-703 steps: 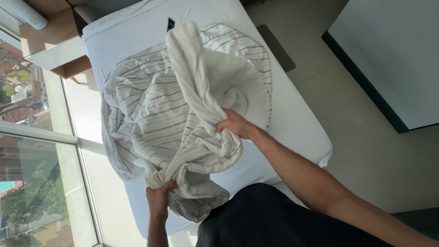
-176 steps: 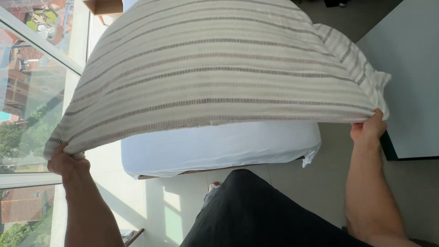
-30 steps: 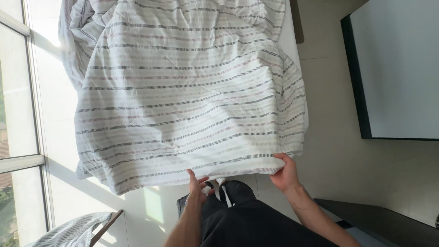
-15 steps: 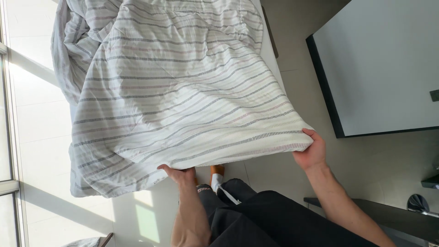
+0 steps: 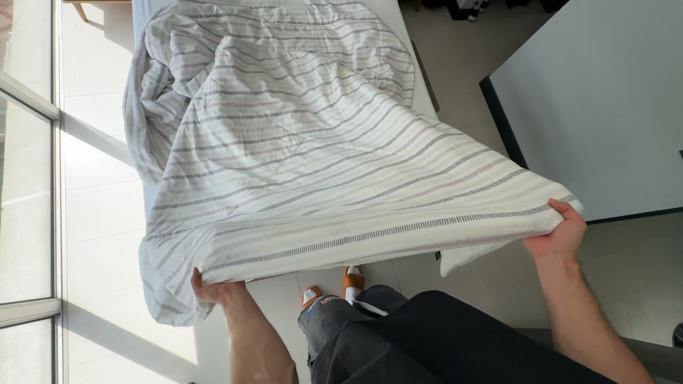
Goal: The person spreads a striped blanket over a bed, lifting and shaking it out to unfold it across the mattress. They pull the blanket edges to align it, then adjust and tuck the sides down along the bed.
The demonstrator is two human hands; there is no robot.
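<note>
A white duvet with grey and pinkish stripes (image 5: 299, 142) lies over the bed and is lifted at its near edge. My left hand (image 5: 217, 290) grips that edge at the lower left, fingers tucked under the fabric. My right hand (image 5: 562, 231) grips the edge's right corner, held out wide over the floor. The edge is stretched taut between both hands. The duvet's far part lies rumpled on the white mattress (image 5: 420, 92), bunched toward the left side.
Large floor-to-ceiling windows (image 5: 28, 213) run along the left. A white surface with a dark edge (image 5: 590, 107) stands at the right. Beige tiled floor (image 5: 462, 92) lies between it and the bed. My dark trousers and orange slippers (image 5: 341, 284) show below.
Both hands have spread apart along the duvet's near edge: the left hand moved left, the right hand moved far right and up, pulling the edge taut and lifting it.
</note>
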